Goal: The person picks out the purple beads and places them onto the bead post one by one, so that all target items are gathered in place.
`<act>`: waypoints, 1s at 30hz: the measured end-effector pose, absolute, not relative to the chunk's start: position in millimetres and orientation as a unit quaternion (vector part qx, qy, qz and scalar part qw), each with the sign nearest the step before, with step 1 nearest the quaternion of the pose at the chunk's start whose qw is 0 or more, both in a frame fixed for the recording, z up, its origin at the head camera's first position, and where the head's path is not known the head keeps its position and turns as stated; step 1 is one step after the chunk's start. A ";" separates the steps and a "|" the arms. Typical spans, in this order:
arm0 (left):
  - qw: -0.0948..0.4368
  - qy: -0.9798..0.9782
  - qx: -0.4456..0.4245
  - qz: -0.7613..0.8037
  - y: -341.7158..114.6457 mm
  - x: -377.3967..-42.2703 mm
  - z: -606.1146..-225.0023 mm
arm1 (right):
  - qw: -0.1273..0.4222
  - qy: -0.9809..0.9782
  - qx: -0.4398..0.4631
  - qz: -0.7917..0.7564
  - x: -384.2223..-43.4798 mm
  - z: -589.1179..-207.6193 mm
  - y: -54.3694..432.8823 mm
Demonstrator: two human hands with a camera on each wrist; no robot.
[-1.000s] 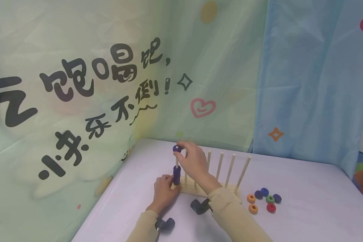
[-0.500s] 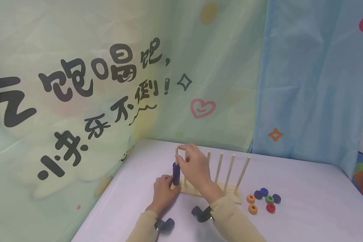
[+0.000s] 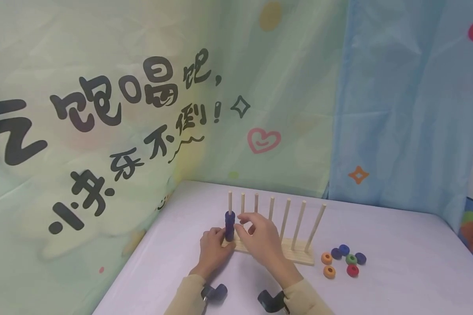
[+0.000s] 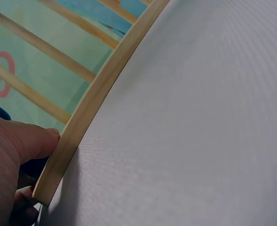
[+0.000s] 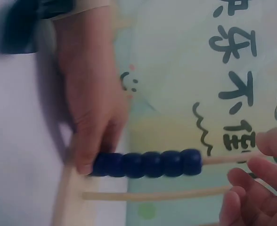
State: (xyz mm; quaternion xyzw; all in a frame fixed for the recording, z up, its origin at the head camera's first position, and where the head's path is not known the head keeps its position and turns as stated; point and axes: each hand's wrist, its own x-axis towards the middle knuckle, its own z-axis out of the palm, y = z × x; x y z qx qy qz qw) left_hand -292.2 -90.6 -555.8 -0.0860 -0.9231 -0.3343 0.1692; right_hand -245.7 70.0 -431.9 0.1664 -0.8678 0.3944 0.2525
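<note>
A wooden peg stand (image 3: 302,257) with several upright pegs stands across the table. Its leftmost peg carries a stack of several dark blue-purple beads (image 3: 230,226), with bare peg above them; the right wrist view shows the stack (image 5: 152,164) side-on. My left hand (image 3: 214,248) grips the left end of the stand, thumb (image 4: 37,140) on the front edge of the base and other fingers partly hidden behind. My right hand (image 3: 263,241) hovers just right of the stack, fingers loosely bent, holding nothing. It hides the lower part of some middle pegs.
Loose beads lie right of the stand: orange ones (image 3: 329,271), a red bead (image 3: 352,270), a green bead (image 3: 351,259), a blue bead (image 3: 344,250) and purple ones (image 3: 360,258). Printed curtains (image 3: 291,105) close off the table's left and back.
The purple bead pinched by my right hand went down the leftmost peg onto the stack and was let go. The right hand then moved down and slightly right. My left hand stayed put.
</note>
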 end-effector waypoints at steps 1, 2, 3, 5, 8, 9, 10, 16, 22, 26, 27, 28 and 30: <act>0.168 -0.923 -0.086 -0.336 -90.3 -292.2 -555.1 | 0.250 -0.869 0.163 0.395 -244.0 -435.3 72.2; 0.167 -0.922 -0.087 -0.337 -89.9 -292.4 -554.5 | 0.246 -0.870 0.157 0.397 -242.6 -438.8 74.4; 0.167 -0.922 -0.087 -0.339 -89.6 -292.5 -554.1 | 0.241 -0.871 0.150 0.401 -241.2 -442.3 76.6; 0.166 -0.921 -0.088 -0.341 -89.0 -292.6 -553.2 | 0.227 -0.874 0.134 0.409 -239.4 -450.4 81.2; 0.167 -0.921 -0.089 -0.340 -88.9 -292.2 -553.0 | 0.209 -0.878 0.109 0.417 -237.5 -463.9 88.0; 0.167 -0.921 -0.089 -0.340 -89.0 -291.9 -553.0 | 0.208 -0.879 0.103 0.418 -237.0 -468.1 90.1; 0.167 -0.921 -0.088 -0.340 -89.2 -291.6 -553.0 | 0.209 -0.878 0.100 0.418 -236.7 -472.1 92.2; 0.162 -0.921 -0.082 -0.344 -91.1 -289.5 -554.5 | 0.231 -0.868 0.105 0.426 -237.5 -490.4 104.2; 0.157 -0.922 -0.086 -0.343 -90.9 -289.4 -555.5 | 0.220 -0.874 0.089 0.424 -236.0 -504.1 122.3; 0.157 -0.919 -0.089 -0.350 -90.3 -289.6 -552.7 | 0.214 -0.876 0.067 0.428 -234.6 -509.7 137.3; 0.157 -0.919 -0.089 -0.351 -90.3 -289.6 -552.1 | 0.211 -0.875 0.059 0.431 -234.0 -510.7 141.1; 0.157 -0.919 -0.089 -0.351 -90.4 -289.6 -551.7 | 0.211 -0.876 0.051 0.431 -233.4 -511.9 144.6; 0.156 -0.921 -0.087 -0.347 -90.6 -289.5 -551.3 | 0.213 -0.875 0.041 0.432 -231.7 -513.9 151.4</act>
